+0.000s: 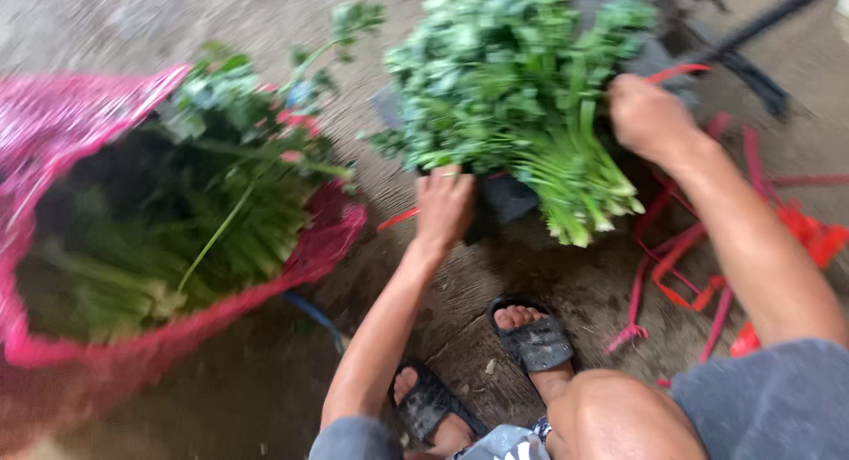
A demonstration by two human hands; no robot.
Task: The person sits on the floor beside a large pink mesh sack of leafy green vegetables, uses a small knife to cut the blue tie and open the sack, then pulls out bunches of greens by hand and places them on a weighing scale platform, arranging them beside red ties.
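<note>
Left hand (445, 203) grips the bunch (513, 97) underneath, right hand (650, 115) apparently pinches a red strap (676, 71); leafy, floppy, best held at stems.

glossy pink plastic bag (53, 124); rough concrete floor (265, 389)

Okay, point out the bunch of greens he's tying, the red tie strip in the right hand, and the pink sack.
bunch of greens (522, 97): head view, on the leafy top.
red tie strip (676, 71): head view, on the strip above the right hand (650, 115).
pink sack (53, 124): head view, on its upper rim.
</note>
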